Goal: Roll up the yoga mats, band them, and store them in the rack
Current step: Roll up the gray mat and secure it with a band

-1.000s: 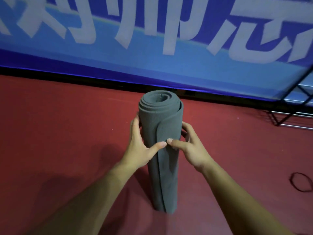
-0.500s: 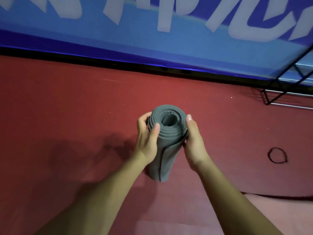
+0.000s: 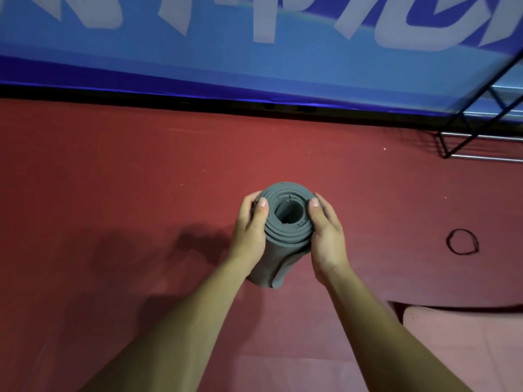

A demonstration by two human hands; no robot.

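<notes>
One grey mat (image 3: pixel 283 239) is already rolled and stands on end on the red floor (image 3: pixel 113 179), gripped near its top between the left hand (image 3: pixel 250 230) and right hand (image 3: pixel 325 236), fingers curled close around it. No band is on it; a dark band (image 3: pixel 462 241) (likely the next thing needed) lies well apart to the right. Banding and storing in the rack (image 3: pixel 481 120) remain, and a pink mat (image 3: pixel 464 332) lies unrolled

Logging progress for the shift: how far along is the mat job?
Rolled: the grey mat stands on end on the red floor. In hand: left hand and right hand squeeze it. Left: the black band lies unused; the rack awaits.
</notes>
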